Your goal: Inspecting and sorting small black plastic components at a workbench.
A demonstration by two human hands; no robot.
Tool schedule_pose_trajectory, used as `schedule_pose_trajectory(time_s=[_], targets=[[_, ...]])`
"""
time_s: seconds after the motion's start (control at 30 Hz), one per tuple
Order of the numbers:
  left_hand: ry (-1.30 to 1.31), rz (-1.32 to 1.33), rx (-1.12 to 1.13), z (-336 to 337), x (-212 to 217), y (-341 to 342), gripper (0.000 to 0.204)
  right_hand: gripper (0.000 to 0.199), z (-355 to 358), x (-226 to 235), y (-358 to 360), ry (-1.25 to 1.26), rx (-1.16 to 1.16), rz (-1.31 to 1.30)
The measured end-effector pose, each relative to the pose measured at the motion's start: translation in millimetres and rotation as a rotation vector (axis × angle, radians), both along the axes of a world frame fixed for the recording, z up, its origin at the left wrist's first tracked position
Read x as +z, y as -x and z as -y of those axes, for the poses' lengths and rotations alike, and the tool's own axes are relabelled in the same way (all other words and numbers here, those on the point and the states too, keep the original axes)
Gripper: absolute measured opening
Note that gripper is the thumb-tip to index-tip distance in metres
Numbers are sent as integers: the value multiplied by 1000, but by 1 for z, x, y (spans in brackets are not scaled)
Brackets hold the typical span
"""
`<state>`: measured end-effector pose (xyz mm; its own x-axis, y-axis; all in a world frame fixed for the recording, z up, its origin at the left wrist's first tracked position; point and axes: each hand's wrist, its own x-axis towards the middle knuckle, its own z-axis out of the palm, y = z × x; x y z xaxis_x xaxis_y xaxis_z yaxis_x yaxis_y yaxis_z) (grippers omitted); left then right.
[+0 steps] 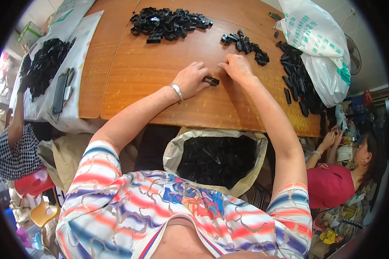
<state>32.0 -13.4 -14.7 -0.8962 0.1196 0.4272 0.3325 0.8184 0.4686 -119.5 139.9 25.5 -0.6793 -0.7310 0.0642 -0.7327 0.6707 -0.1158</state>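
My left hand (191, 79), with a silvery bracelet at its wrist, pinches a small black plastic part (211, 80) just above the wooden table (160, 105). A slot or opening shows in the part's upper side. To the right and a little farther off, my right hand (238, 68) is palm down with bent fingers. Its thumb stands apart from them and I see nothing between, though the fingertips are partly hidden. Just beyond this hand lies a small group of black plastic parts (245, 44). A larger heap of black parts (166, 23) lies at the far middle.
An open sack (170, 152) of black pieces stands against the table's near edge. Longer black pieces (291, 71) lie along the right side by a white plastic bag (328, 64). A person in red (333, 183) works at right; another in checks (15, 151) sits at left by another heap.
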Motion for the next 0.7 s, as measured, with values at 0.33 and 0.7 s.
schedule_pose_trajectory(time_s=[0.33, 0.7], targets=[[-48, -55, 72, 1, -2, -7, 31, 45, -44, -1, -41, 172, -119, 119], [-85, -35, 123, 4, -8, -1, 21, 17, -23, -10, -71, 605, 179, 146]])
